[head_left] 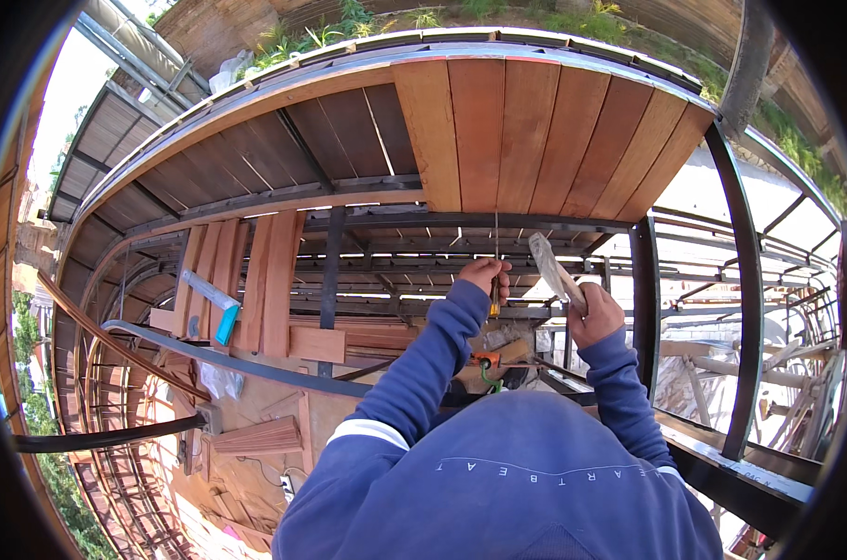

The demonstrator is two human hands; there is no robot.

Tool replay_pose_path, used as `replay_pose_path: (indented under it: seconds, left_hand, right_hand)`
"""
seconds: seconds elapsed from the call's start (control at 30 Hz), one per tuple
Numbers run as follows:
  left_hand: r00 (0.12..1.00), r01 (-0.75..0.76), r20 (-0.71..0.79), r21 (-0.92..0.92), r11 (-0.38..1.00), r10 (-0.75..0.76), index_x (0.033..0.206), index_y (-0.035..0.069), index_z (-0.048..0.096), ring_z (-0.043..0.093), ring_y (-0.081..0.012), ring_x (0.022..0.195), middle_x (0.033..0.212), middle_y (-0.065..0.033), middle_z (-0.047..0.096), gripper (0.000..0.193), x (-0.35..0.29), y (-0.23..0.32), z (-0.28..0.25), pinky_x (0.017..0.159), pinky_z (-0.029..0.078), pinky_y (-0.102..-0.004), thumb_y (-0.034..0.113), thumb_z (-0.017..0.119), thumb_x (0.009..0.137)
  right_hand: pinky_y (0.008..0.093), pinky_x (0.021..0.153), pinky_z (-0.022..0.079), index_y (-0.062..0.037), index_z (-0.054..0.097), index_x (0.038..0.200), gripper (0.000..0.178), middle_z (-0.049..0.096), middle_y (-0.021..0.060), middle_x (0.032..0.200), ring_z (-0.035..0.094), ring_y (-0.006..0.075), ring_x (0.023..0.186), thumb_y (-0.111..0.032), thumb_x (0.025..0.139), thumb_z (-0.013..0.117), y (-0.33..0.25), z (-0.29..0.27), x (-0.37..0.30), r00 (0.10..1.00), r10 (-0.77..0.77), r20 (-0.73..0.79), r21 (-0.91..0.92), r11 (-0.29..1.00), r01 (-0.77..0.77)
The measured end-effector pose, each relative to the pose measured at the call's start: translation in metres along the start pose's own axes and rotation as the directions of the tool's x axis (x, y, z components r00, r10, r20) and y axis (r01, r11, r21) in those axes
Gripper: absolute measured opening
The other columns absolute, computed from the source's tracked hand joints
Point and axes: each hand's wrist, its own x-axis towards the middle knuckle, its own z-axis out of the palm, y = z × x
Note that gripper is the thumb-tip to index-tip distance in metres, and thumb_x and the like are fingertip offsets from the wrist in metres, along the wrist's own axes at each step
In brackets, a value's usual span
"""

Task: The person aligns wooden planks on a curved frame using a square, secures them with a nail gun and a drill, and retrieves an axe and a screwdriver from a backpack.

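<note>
Left hand point(484, 277) pinches a thin tool with a yellow handle point(494, 305) upright against the black beam point(461, 220); right hand point(595, 315) grips a hammer point(554, 269) just right of it. Striking step; next calls for a square blow.

Left hand point(484, 276) raised overhead, gripped thin chisel-like tool point(494, 280) with yellow handle, blade pointing up toward dark metal beam point(461, 221). Right hand point(595, 315) just beside it, closed round hammer point(554, 271), pale head tilted up-left. Both sleeves blue. Above: reddish wooden planks point(526, 131) laid side by side on curved metal frame. Left: blue-ended level point(211, 303) lay across loose boards point(272, 280). Orange-and-green clamp point(486, 366) sat below hands.
</note>
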Motion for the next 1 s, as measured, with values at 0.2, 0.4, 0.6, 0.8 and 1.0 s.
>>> replay_pose_path:
  seconds: [0.2, 0.4, 0.6, 0.8, 1.0]
  left_hand:
    - [0.999, 0.016, 0.042, 0.019, 1.000, -0.017, 0.100, 0.002, 0.061, 0.061, -0.0177, 0.063, 0.074, -0.0046, 0.061, 0.022, 0.001, -0.003, -0.007, 0.056, 0.053, -0.0326, 0.020, 0.050, 0.101]
    - [0.998, 0.007, 0.063, 0.013, 1.000, -0.007, 0.100, 0.002, 0.061, 0.063, -0.0192, 0.063, 0.075, -0.0046, 0.062, 0.021, -0.001, 0.005, -0.003, 0.058, 0.055, -0.0345, 0.019, 0.049, 0.101]
    - [0.998, -0.010, 0.061, 0.014, 1.000, 0.009, 0.099, 0.003, 0.058, 0.065, -0.0208, 0.065, 0.075, -0.0068, 0.062, 0.019, 0.002, 0.006, 0.000, 0.059, 0.057, -0.0355, 0.019, 0.048, 0.101]
    - [0.999, -0.003, 0.039, 0.044, 0.999, 0.002, 0.097, 0.003, 0.058, 0.065, -0.0210, 0.065, 0.074, -0.0068, 0.062, 0.020, 0.001, 0.008, 0.002, 0.059, 0.057, -0.0352, 0.020, 0.049, 0.101]
    - [0.999, -0.005, 0.045, 0.048, 0.999, 0.002, 0.097, 0.003, 0.059, 0.065, -0.0213, 0.065, 0.075, -0.0066, 0.062, 0.020, 0.008, 0.005, -0.005, 0.059, 0.058, -0.0350, 0.019, 0.048, 0.101]
  right_hand:
    - [0.0443, 0.070, 0.049, -0.0065, 0.056, 0.084, 0.023, 0.060, 0.0110, 0.078, 0.061, 0.0339, 0.075, -0.007, 0.063, 0.066, 0.022, 0.004, -0.002, 0.951, -0.193, 0.240, -0.157, 0.960, 0.234]
    - [0.0431, 0.071, 0.050, -0.0083, 0.057, 0.083, 0.025, 0.059, 0.0086, 0.079, 0.062, 0.0309, 0.078, -0.011, 0.061, 0.067, 0.025, 0.028, -0.027, 0.898, -0.294, 0.328, -0.117, 0.930, 0.347]
    - [0.0432, 0.072, 0.050, -0.0089, 0.058, 0.084, 0.024, 0.060, 0.0088, 0.081, 0.062, 0.0309, 0.079, -0.011, 0.062, 0.067, 0.027, 0.034, -0.024, 0.934, -0.199, 0.296, -0.215, 0.939, 0.269]
    - [0.0443, 0.072, 0.050, -0.0086, 0.058, 0.086, 0.025, 0.060, 0.0095, 0.079, 0.062, 0.0323, 0.077, -0.012, 0.063, 0.068, 0.023, 0.032, -0.032, 0.924, -0.255, 0.285, -0.138, 0.943, 0.303]
    - [0.0447, 0.072, 0.051, -0.0070, 0.058, 0.087, 0.026, 0.062, 0.0124, 0.081, 0.064, 0.0343, 0.080, -0.015, 0.066, 0.069, 0.015, 0.023, -0.036, 0.891, -0.333, 0.308, -0.048, 0.930, 0.364]
